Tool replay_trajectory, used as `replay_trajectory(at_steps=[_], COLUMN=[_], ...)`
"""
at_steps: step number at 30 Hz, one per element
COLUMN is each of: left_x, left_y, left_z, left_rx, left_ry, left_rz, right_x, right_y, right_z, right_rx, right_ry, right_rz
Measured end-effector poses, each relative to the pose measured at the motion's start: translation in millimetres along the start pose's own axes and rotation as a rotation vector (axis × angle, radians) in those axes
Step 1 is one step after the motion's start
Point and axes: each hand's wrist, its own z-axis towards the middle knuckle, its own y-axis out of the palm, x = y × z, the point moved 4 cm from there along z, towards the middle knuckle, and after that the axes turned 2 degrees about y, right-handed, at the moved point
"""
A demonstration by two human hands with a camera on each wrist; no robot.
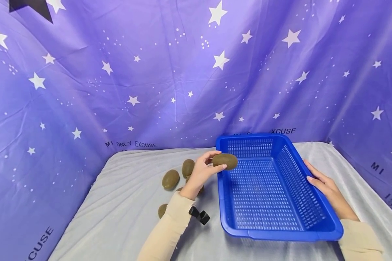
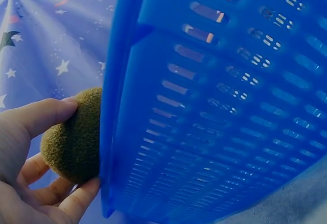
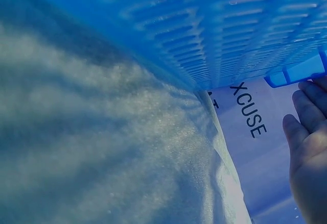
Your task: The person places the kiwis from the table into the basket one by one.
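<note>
My left hand [image 1: 200, 170] pinches a brown kiwi [image 1: 226, 161] between thumb and fingers, at the left rim of a blue plastic basket [image 1: 221, 206]. The left wrist view shows the fuzzy kiwi [image 2: 74, 142] partly hidden behind the basket rim [image 2: 118, 96]. On the opposite side, my right hand [image 1: 328, 188] rests its fairly straight fingers along the basket's right rim. In the right wrist view those fingers [image 3: 306, 109] lie extended beside the rim. No fruit shows inside the basket's slotted floor and walls.
Left of the basket, several more kiwis lie on the grey cloth, among them one kiwi [image 1: 171, 179] and another kiwi [image 1: 188, 168]; some are partly hidden by my left arm. A black strap [image 1: 199, 215] juts from that wrist. A purple star-patterned curtain [image 1: 173, 79] surrounds the table.
</note>
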Motion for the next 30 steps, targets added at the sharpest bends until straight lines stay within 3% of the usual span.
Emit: replay_trajectory(at_steps=[15, 18, 25, 30], left_x=[-4.2, -0.8, 23.7, 23.9], left_y=[9.5, 10.4, 11.8, 12.8], left_z=[10.8, 11.4, 4.0, 2.5], left_rx=[-0.019, -0.030, -0.056, -0.071], left_ry=[0.033, 0.028, 0.026, 0.021], left_rz=[-0.001, -0.002, -0.017, -0.020], right_x=[-1, -1, -2, -2], right_y=[1, 1, 1, 1], right_z=[1, 2, 2, 0], right_rx=[0.007, 0.006, 0.011, 0.013], right_ry=[-0.001, -0.008, -0.027, -0.027], right_rz=[-0.044, -0.068, -0.095, -0.077])
